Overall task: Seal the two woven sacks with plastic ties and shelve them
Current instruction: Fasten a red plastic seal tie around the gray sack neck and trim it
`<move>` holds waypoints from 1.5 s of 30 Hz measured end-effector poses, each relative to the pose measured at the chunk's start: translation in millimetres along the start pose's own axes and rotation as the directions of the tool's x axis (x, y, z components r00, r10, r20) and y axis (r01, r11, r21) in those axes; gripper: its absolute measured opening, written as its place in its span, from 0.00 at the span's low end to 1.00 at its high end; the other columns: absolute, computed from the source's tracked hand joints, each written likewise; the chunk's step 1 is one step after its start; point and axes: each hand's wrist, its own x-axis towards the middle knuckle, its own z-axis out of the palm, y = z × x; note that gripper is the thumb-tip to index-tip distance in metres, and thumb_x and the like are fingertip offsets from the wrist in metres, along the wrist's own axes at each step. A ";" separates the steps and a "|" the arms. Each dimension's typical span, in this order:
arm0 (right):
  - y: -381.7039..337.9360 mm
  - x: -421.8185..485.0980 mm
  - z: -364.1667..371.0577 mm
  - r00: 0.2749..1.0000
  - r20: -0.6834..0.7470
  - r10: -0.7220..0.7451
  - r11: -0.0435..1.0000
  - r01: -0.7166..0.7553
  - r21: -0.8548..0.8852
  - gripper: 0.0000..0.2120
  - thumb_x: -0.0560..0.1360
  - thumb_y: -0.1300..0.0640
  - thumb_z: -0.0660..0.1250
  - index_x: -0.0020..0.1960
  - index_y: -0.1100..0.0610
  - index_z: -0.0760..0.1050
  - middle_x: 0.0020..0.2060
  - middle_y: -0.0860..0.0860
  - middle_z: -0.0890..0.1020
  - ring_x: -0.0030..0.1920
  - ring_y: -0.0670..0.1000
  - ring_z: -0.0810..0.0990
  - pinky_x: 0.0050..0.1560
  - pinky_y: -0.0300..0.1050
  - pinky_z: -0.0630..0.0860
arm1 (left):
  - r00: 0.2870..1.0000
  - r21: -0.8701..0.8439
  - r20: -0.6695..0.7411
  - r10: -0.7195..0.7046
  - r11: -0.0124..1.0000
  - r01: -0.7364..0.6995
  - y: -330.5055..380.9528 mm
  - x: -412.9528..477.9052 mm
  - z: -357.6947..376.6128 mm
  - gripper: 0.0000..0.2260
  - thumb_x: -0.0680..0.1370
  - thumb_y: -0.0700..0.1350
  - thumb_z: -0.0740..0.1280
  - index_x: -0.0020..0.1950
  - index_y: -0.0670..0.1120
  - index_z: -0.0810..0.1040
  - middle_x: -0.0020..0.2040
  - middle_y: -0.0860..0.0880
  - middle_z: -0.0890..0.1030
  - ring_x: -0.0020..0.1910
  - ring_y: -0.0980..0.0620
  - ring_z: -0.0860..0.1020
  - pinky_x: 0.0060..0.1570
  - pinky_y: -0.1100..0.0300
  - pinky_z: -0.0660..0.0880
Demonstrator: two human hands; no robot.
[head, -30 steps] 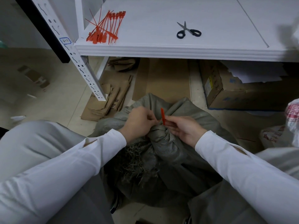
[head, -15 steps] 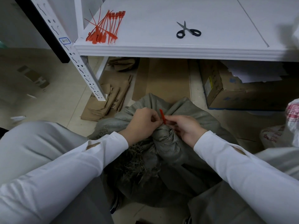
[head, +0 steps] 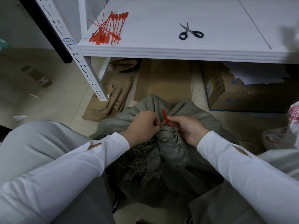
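A gray sack sits on the floor between the person's knees, right in front of the shelf. The top of the sack is bunched up into a thick neck, and some dry, stringy stuff pokes out just below it.

The left hand is on the left side of the neck. Its grip is tight, with the fingers curled on the bunched cloth. The fingertips are right next to a red tie. The right hand is on the other side of the neck. Its grip is narrow: the thumb and first finger pinch the red tie near its low end. The tie sticks up from the neck and leans a little to the left. Both arms wear white sleeves.

On the shelf, near its left corner, lies a pile of red ties. A pair of scissors with black handles lies well apart from them, more to the right.

Under the shelf there is flat cardboard on the left and a brown box on the right. At the far right edge is a white sack with red print, blurry and only partly seen.
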 end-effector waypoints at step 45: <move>-5.5 -1.4 -0.9 0.826 0.152 -0.543 0.520 0.473 -0.711 0.03 0.70 0.59 0.73 0.38 0.55 0.85 0.36 0.48 0.85 0.41 0.45 0.82 0.47 0.41 0.78 | 0.932 -0.394 0.132 -0.339 0.845 0.363 11.6 14.0 -0.3 0.18 0.73 0.43 0.68 0.26 0.45 0.65 0.24 0.51 0.65 0.27 0.52 0.64 0.28 0.59 0.60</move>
